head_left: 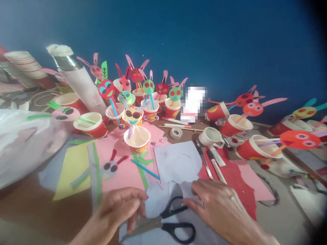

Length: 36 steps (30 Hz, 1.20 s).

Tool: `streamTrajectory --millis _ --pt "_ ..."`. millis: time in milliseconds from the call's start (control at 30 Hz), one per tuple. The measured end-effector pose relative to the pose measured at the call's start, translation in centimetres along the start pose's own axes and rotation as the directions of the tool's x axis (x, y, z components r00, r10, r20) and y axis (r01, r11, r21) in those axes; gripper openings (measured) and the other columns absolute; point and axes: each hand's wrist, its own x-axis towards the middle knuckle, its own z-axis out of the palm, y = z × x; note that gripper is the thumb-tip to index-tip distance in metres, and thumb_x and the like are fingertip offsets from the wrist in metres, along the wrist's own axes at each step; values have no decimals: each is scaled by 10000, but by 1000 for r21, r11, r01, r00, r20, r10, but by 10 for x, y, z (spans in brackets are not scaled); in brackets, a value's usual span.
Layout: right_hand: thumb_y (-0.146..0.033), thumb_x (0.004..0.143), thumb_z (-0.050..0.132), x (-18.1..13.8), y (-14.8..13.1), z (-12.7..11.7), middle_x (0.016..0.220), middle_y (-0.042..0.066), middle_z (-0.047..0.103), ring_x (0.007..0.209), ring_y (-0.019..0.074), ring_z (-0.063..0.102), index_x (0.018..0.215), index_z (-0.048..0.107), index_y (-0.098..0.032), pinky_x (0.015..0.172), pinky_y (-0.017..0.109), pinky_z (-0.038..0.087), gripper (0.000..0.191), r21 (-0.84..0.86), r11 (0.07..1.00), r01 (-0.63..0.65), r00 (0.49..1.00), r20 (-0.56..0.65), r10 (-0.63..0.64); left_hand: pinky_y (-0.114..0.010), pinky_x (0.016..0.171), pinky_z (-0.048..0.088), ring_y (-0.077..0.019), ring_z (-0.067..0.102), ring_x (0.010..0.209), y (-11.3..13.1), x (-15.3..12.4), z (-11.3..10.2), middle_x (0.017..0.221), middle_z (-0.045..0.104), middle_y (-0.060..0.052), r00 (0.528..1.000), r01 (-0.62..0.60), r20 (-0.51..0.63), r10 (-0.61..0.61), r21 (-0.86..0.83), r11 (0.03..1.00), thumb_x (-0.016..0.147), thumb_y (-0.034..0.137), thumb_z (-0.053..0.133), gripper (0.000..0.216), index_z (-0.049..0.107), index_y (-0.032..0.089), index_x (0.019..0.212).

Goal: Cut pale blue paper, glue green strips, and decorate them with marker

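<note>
A pair of scissors (pixel 163 219) with black handles lies on pale blue-grey paper (pixel 155 200), blades pointing left and slightly apart. My left hand (pixel 122 206) is over the blades, fingers loosely bent and apart, with nothing visible in them. On the other side, my right hand (pixel 217 202) rests at the paper, its thumb beside the upper handle loop; whether it touches the loop I cannot tell. Its fingers are bent but spread from the thumb. Beyond lies another blue-grey sheet (pixel 177 160). A blue straw (pixel 145 169) and a paper bunny face (pixel 111 168) lie on pink paper (pixel 122 180).
Several red paper cups (pixel 136 139) with paper animal faces on straws stand behind. A tall flask (pixel 79 81) leans in view at left, near a white plastic bag (pixel 30 143). Markers (pixel 216 166), clear tape (pixel 176 133), a white mug (pixel 211 136) and red paper (pixel 237 180) lie right.
</note>
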Motion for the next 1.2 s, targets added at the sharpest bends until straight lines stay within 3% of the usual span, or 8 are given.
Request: streamTrajectory --millis 200,433,600,700,833,967,1067,1200 --pt "-316 544 859 -7 -7 9 878 21 682 728 224 643 951 610 -226 616 301 453 486 91 986 137 981 129 -148 -178 441 341 -71 507 455 -15 13 10 711 654 -48 980 75 189 -53 -111 991 784 538 613 412 642 133 855" --pt "-103 755 658 -1 -2 15 793 -11 643 692 180 625 932 606 -238 628 285 439 228 133 976 171 974 128 -188 -178 462 339 -70 506 475 -11 22 21 718 667 -57 957 79 284 -57 -67 995 785 527 608 405 626 124 825" --pt "-81 789 569 -2 3 17 753 -1 650 668 173 644 894 616 -224 598 264 439 184 175 975 137 980 123 -159 -190 466 352 -66 476 457 2 30 30 688 651 -58 957 102 275 -94 -15 995 746 548 611 438 609 113 794" --pt "-73 801 485 -3 7 19 762 12 669 674 172 663 949 612 -217 595 255 466 243 200 970 136 988 39 -147 -193 468 355 -68 472 455 6 33 34 684 651 -63 957 100 275 -97 2 995 736 550 617 441 608 113 795" --pt "-115 832 425 -2 12 12 787 2 688 641 154 669 961 586 -232 568 241 502 237 327 945 4 993 -113 35 -205 464 360 -85 495 474 0 39 37 679 640 -75 953 101 290 -83 -48 994 747 570 621 470 609 105 818" --pt "-213 863 474 -2 9 -5 797 -2 688 576 129 641 999 539 -253 497 192 502 156 495 868 -43 966 -201 163 -285 614 472 -217 609 824 -7 48 40 1006 622 -144 968 37 252 17 -209 977 671 585 713 638 570 149 1114" --pt "-178 856 482 -3 1 -10 776 11 673 628 149 646 1011 513 -254 580 214 522 176 491 868 74 946 -309 94 -389 823 456 -319 500 1137 1 49 46 1298 478 -185 960 -72 252 125 -211 975 605 562 780 861 434 218 1314" --pt "-122 830 500 -1 -16 6 693 5 639 587 150 617 992 527 -220 551 227 482 191 412 875 254 920 -382 -87 -436 937 400 -334 466 1181 21 46 59 1298 496 -143 925 -128 326 196 -218 967 598 516 806 849 448 233 1314"
